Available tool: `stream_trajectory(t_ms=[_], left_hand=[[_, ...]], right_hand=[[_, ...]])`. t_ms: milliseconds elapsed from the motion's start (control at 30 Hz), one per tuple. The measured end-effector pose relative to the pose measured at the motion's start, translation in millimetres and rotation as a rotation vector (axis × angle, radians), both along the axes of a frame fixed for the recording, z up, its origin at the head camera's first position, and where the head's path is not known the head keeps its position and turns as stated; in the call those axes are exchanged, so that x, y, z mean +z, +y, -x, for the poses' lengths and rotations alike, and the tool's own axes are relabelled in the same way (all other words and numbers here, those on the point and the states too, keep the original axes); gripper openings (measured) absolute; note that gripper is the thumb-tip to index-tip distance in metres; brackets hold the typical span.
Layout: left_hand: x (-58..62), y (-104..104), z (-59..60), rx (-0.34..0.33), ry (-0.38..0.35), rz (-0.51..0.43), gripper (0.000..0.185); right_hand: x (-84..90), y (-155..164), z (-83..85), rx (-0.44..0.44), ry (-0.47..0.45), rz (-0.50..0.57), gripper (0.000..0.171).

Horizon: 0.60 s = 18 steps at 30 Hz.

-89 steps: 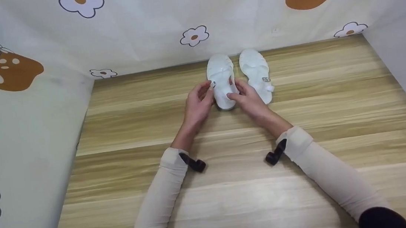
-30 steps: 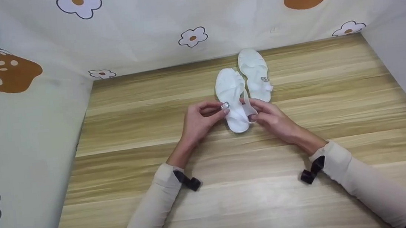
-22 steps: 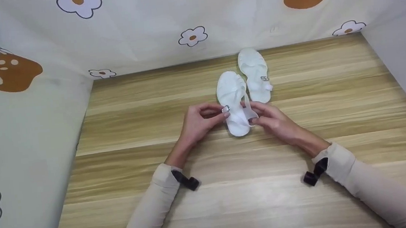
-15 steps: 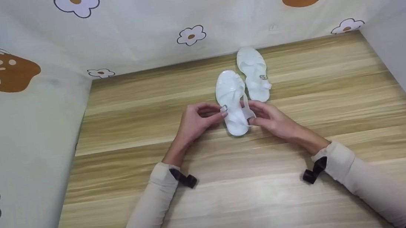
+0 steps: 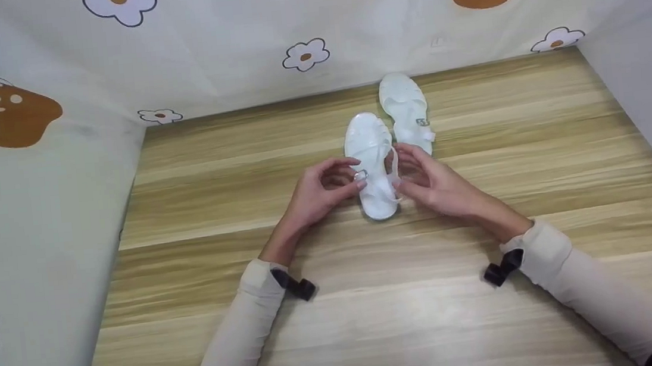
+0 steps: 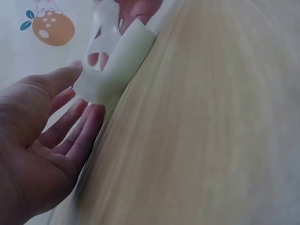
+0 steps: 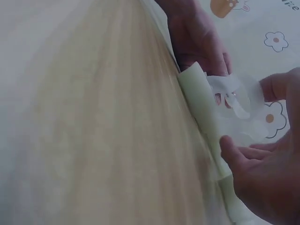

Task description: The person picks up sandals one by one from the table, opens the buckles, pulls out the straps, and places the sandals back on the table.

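Note:
A white jelly sandal (image 5: 367, 134) lies on the floor, toe towards the wall, between the two hands. My left hand (image 5: 316, 194) pinches its small metal buckle (image 5: 360, 175) at the left side. From the right, my right hand (image 5: 445, 188) holds the translucent strap (image 5: 394, 161), thumb at the heel end and fingers behind it. That thumb (image 7: 274, 86) presses on the strap in the right wrist view, while another finger reaches the sole's edge. The heel of the sandal (image 6: 112, 70) shows between both hands in the left wrist view.
The matching white sandal (image 5: 401, 95) stands behind to the right, its heel partly covered by my right fingers. A patterned wall cloth (image 5: 229, 43) rises just behind it, with side walls left and right. Wood-look flooring (image 5: 375, 322) spreads in front.
The held sandal has come away from the wall towards me, slightly right, out of line with its pair. Over the last half second my right fingers have shifted forward along the strap.

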<state>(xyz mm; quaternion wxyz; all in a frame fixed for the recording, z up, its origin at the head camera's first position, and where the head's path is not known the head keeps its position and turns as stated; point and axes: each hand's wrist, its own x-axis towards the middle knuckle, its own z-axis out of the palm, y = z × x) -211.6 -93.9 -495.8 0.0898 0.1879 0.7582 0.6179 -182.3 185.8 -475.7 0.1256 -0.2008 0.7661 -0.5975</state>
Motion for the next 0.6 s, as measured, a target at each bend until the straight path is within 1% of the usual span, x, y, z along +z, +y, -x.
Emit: stream_trajectory(t_ms=[100,200,300,367,467,533,600], left_hand=[[-0.1,1,0.3,-0.006,0.018,0.001,0.033],[0.0,3,-0.1,-0.003,0.022,0.031,0.028],[-0.1,4,-0.2,0.001,0.031,0.056,0.027],[-0.2,4,-0.2,-0.002,0.041,0.064,0.027],[-1.0,5,0.1,0.0,0.047,0.066,0.027],[-1.1,5,-0.4,0.009,0.031,0.057,0.028],[-1.8,5,-0.5,0.023,0.004,0.039,0.028]], right_hand=[[6.4,-4,5.5,-0.069,0.091,-0.019,0.069],[13.2,-9,9.4,-0.106,0.231,-0.088,0.054],[20.0,-17,12.5,-0.102,0.35,-0.174,0.04],[22.4,-23,15.7,-0.082,0.408,-0.225,0.033],[23.6,-31,21.8,-0.054,0.447,-0.287,0.028],[22.7,-36,26.0,-0.041,0.471,-0.334,0.025],[20.5,-38,29.1,-0.031,0.474,-0.374,0.023]])
